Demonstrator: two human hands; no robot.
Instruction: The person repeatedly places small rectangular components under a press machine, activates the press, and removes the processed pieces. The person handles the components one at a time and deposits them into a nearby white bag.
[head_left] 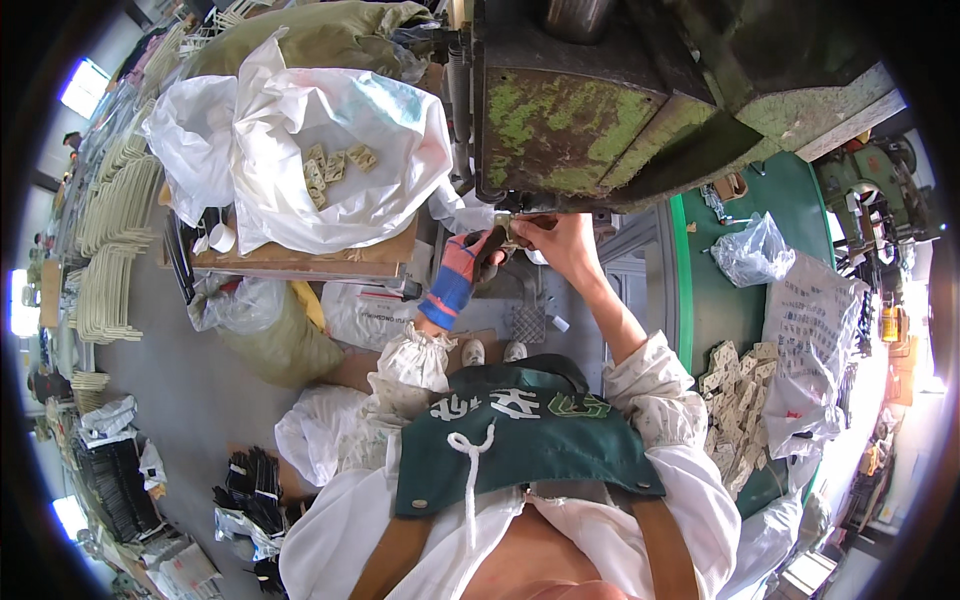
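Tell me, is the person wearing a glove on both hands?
No: only the left hand wears a red, blue and dark work glove, while the right hand is bare under the green press machine.

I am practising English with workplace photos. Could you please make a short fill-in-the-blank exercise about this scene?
1. The left hand wears a red and ____ glove.
2. Both hands hold a small metal piece under a big ____ machine.
3. The right hand is ____, with no glove.
4. Flat metal pieces lie in a ____ bag on the person's left.

Missing words: blue; green; bare; white
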